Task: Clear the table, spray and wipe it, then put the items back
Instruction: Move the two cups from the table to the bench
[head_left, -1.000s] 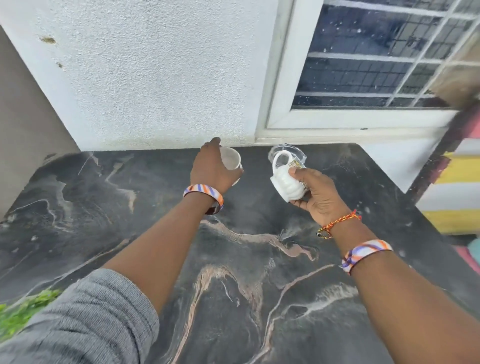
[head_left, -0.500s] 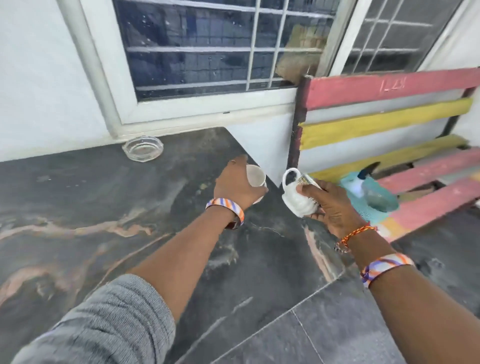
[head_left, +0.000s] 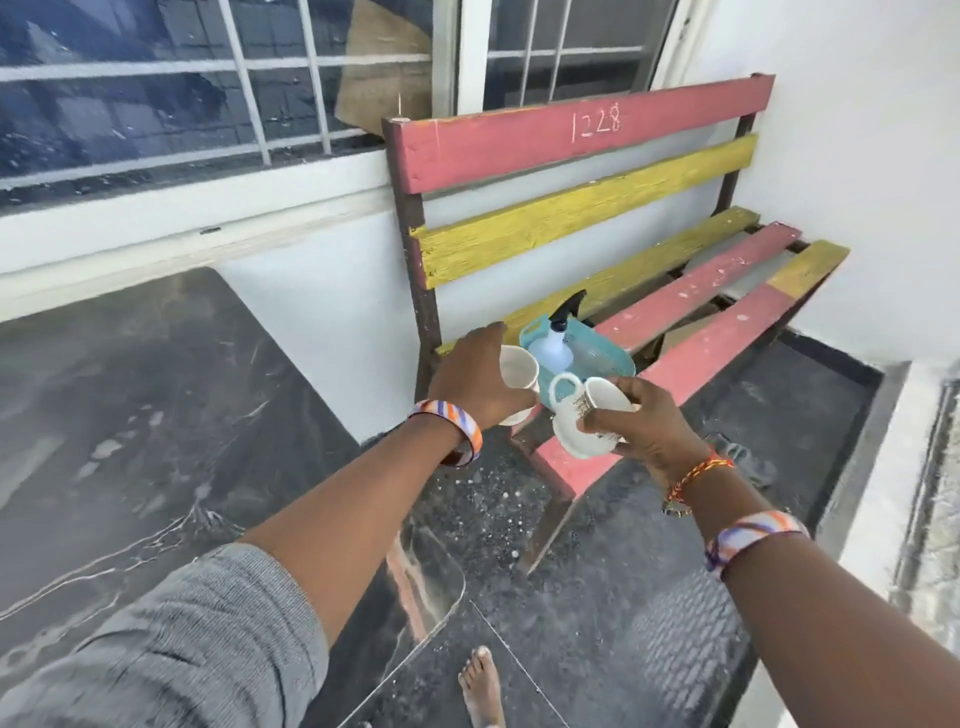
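My left hand (head_left: 472, 376) grips a plain white cup (head_left: 517, 369), held out past the right edge of the dark marble table (head_left: 130, 415). My right hand (head_left: 644, 431) holds a white ribbed cup with a handle (head_left: 576, 415), tilted on its side. Both cups hang in the air just in front of the near end of a red and yellow slatted bench (head_left: 701, 291). On the bench seat lies a teal cloth (head_left: 597, 356) with a clear spray bottle with a black nozzle (head_left: 553, 343) on it.
The bench stands against the white wall under a barred window (head_left: 208, 88). Dark tiled floor (head_left: 623, 597) lies between table and bench, with my bare foot (head_left: 480, 686) on it. A sandal (head_left: 743, 457) lies under the bench. A white ledge (head_left: 883, 493) borders the right.
I have turned right from the table toward the bench, carrying both cups off the tabletop. The glass ashtray left on the table has gone out of view.
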